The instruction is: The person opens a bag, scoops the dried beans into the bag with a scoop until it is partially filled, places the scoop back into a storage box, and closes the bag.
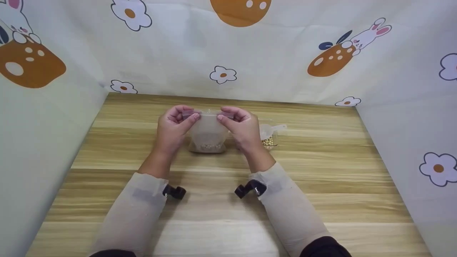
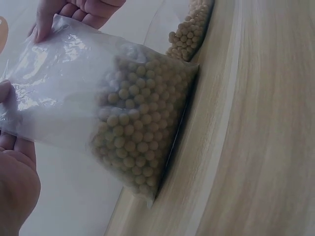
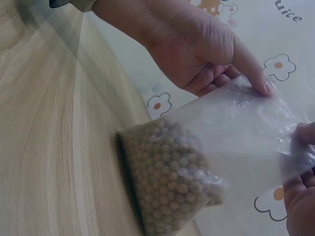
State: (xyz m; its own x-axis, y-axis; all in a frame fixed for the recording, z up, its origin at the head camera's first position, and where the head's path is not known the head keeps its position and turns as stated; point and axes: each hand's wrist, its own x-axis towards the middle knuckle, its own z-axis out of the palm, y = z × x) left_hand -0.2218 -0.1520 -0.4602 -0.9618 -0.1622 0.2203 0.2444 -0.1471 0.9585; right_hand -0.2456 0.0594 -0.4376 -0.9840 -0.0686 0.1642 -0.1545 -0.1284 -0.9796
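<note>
A clear plastic bag (image 1: 209,130) stands upright on the table in front of me, its lower part filled with round, pale soybeans (image 2: 138,128). My left hand (image 1: 173,126) pinches the bag's top left corner between thumb and fingers. At the opposite top corner, my right hand (image 1: 245,128) pinches the film the same way. Between the two thumbs the top edge is stretched out flat. In the right wrist view the bag's bottom (image 3: 162,182) rests on the wood, and the film above the beans hangs slack and shiny.
Just right of my right hand, partly hidden by it, is a clear container (image 1: 275,141) with more soybeans. A white scoop (image 1: 267,131) lies on it, handle to the right. Printed cloth walls (image 1: 185,53) border the wooden table (image 1: 321,171) at back and sides.
</note>
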